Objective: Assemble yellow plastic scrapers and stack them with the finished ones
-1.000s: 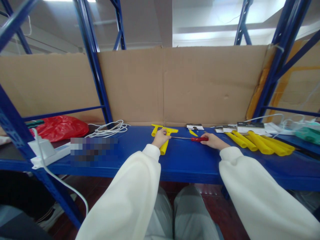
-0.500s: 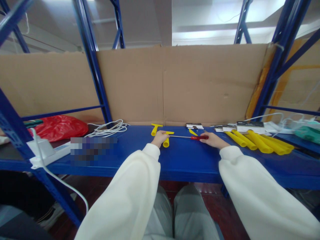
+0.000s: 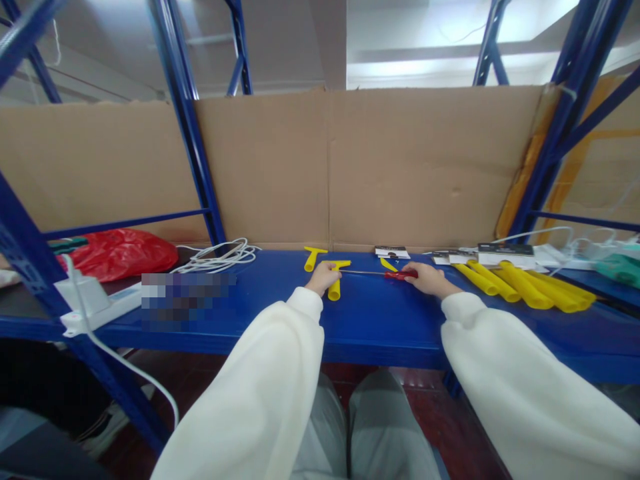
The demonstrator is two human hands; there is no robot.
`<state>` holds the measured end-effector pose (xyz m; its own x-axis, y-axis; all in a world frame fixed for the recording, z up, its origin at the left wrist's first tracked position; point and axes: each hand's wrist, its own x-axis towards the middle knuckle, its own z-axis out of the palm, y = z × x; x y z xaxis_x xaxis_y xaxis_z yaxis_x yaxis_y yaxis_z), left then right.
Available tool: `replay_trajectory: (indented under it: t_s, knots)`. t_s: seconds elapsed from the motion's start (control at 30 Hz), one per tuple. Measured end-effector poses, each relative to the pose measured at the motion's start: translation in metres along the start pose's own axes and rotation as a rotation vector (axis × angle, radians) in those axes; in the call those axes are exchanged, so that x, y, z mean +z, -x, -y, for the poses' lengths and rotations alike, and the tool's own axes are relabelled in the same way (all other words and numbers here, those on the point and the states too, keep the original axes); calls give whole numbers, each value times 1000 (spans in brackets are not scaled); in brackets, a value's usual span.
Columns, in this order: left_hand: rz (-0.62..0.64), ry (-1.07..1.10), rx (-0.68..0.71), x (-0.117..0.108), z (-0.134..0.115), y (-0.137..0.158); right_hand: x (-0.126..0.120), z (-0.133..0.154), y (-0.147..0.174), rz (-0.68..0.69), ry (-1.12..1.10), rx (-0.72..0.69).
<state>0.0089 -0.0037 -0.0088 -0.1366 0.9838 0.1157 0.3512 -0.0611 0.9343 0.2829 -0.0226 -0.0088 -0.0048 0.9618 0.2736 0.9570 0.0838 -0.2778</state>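
Note:
My left hand (image 3: 323,278) is closed on a yellow T-shaped tool (image 3: 335,291) with a round, hollow-ended handle. My right hand (image 3: 425,279) grips the red handle of a screwdriver (image 3: 395,275). Its thin metal shaft runs leftward to the head of the T-shaped tool; my left fingers partly hide where the tip meets it. A second yellow T-shaped tool (image 3: 313,259) lies just behind my left hand. Beyond the screwdriver are a small flat yellow piece (image 3: 388,265) and a black-and-white packet (image 3: 392,253).
Several yellow tubular handles (image 3: 525,287) lie at the right, beside black-and-white packets (image 3: 505,253). To the left are a coiled white cable (image 3: 225,255), a red plastic bag (image 3: 125,253) and a power strip (image 3: 107,312). A cardboard panel (image 3: 265,173) stands behind the blue shelf (image 3: 380,327).
Both hands keep their hold on the T-shaped tool and screwdriver, with little visible movement. The whole view has shifted slightly.

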Motion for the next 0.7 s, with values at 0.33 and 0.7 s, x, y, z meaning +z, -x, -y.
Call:
replay_trajectory:
  t_s: [0.33, 0.7]
  knots:
    - [7, -38, 31, 0, 3, -3, -23, -2, 13, 33, 312, 291]
    - [-10, -25, 58, 1, 3, -1, 1, -23, -26, -22, 55, 28]
